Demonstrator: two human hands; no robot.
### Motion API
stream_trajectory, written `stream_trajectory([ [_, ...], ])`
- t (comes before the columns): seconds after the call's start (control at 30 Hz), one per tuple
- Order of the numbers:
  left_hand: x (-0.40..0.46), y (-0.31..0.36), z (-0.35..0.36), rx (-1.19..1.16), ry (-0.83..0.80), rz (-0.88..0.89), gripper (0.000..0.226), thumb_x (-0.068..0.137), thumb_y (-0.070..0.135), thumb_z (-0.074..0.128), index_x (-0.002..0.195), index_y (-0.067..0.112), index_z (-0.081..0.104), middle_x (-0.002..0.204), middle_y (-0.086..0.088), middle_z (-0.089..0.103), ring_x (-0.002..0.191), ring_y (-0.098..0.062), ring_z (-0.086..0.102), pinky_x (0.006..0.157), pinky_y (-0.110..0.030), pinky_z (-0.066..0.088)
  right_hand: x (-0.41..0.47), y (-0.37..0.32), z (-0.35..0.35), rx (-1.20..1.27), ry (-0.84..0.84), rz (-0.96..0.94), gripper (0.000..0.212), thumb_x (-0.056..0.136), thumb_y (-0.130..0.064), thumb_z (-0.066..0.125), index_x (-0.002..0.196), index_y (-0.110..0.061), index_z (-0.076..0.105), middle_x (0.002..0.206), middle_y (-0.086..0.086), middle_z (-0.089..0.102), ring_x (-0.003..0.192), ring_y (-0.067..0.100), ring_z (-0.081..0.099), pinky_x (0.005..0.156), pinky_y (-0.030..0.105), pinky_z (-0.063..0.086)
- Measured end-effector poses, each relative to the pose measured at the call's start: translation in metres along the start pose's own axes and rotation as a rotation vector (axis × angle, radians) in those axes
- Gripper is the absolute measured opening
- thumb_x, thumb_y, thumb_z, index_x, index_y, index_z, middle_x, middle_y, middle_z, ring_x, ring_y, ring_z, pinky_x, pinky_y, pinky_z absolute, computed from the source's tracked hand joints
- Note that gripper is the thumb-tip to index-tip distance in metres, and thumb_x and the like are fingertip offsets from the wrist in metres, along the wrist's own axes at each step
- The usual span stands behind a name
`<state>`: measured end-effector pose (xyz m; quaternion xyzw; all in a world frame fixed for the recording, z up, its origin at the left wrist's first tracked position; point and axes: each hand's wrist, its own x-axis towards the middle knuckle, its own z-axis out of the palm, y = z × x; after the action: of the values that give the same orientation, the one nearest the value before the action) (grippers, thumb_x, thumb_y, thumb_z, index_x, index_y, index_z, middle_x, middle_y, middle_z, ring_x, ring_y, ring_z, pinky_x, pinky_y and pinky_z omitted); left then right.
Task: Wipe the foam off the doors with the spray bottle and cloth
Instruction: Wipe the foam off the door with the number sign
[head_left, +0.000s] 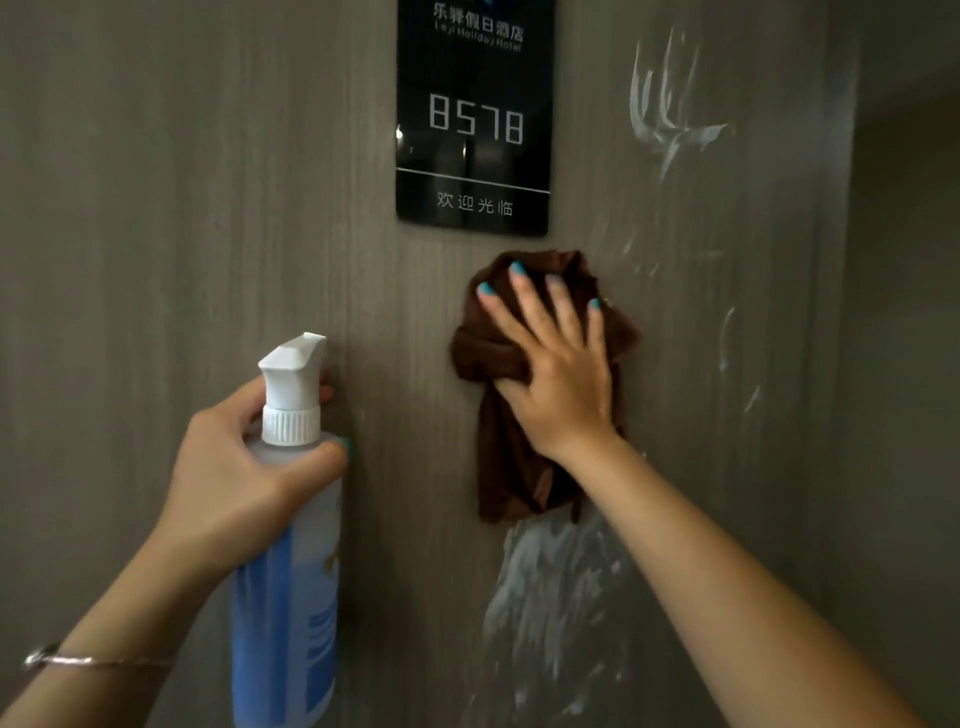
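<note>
Below the room sign (472, 117): right hand (558, 374), fingers spread, presses brown cloth (498, 467) above foam (545, 587); left hand (234, 467) grips spray bottle (285, 597).

Grey-brown wood-grain wall panel (182, 208). Glossy black room sign (474, 117) mounted top centre, reading 8578. Right of sign, a darker wall section (904, 364) past a vertical edge. Lighting dim.

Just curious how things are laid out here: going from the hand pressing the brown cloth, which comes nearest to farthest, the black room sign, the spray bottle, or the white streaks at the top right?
From the right hand on the cloth, in the head view:
1. Room sign, just above the fingertips.
2. Spray bottle, to the left, held by the left hand.
3. Foam streaks, high up on the right.
</note>
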<state>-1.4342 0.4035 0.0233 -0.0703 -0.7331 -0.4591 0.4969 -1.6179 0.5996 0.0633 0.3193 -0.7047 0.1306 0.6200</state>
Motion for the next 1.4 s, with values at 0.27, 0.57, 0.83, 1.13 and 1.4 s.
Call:
stream_trajectory([
  [0.27,-0.014,0.014,0.004,0.037,0.051,-0.042,0.043,0.051,0.038,0.072,0.093,0.031,0.068,0.089,0.015,0.072,0.077,-0.003,0.068,0.066,-0.022,0.055,-0.005,0.068,-0.007,0.003,-0.009,0.173,0.069,0.088,-0.043,0.039,0.154,-0.034,0.020,0.163,-0.002,0.020,0.151,0.027,0.016,0.117,0.059,0.009],
  [0.57,-0.058,0.046,0.032,-0.041,0.100,-0.181,0.058,0.037,0.044,0.070,0.093,0.031,0.073,0.089,0.003,0.076,0.083,-0.022,0.073,0.078,-0.045,0.056,-0.011,0.068,-0.010,0.112,0.018,0.570,0.066,0.096,-0.040,0.041,0.157,-0.031,0.017,0.166,-0.001,0.008,0.152,0.028,0.004,0.120,0.059,0.005],
  [0.83,-0.057,0.082,0.118,-0.033,0.173,-0.124,0.060,0.040,0.046,0.070,0.097,0.028,0.071,0.087,-0.004,0.076,0.083,-0.026,0.072,0.077,-0.049,0.056,-0.001,0.068,-0.005,0.124,0.014,-0.206,0.079,0.084,-0.039,0.069,0.153,-0.035,0.030,0.162,-0.004,0.025,0.150,0.027,0.019,0.118,0.053,0.004],
  [1.13,-0.056,0.097,0.143,-0.065,0.107,-0.141,0.060,0.039,0.044,0.071,0.098,0.034,0.072,0.095,0.002,0.076,0.087,-0.019,0.073,0.083,-0.052,0.055,-0.022,0.185,-0.019,-0.076,-0.041,-0.035,0.075,0.084,-0.041,0.051,0.154,-0.034,0.028,0.162,-0.003,0.026,0.148,0.027,0.025,0.116,0.059,0.008],
  [1.4,-0.050,0.113,0.143,-0.087,0.025,-0.102,0.057,0.040,0.043,0.073,0.095,0.033,0.074,0.087,-0.004,0.076,0.084,-0.028,0.072,0.081,-0.054,0.055,-0.057,0.212,-0.023,0.060,-0.041,0.407,0.070,0.085,-0.048,0.032,0.152,-0.035,0.017,0.163,-0.001,0.021,0.149,0.034,0.017,0.115,0.067,0.010],
])
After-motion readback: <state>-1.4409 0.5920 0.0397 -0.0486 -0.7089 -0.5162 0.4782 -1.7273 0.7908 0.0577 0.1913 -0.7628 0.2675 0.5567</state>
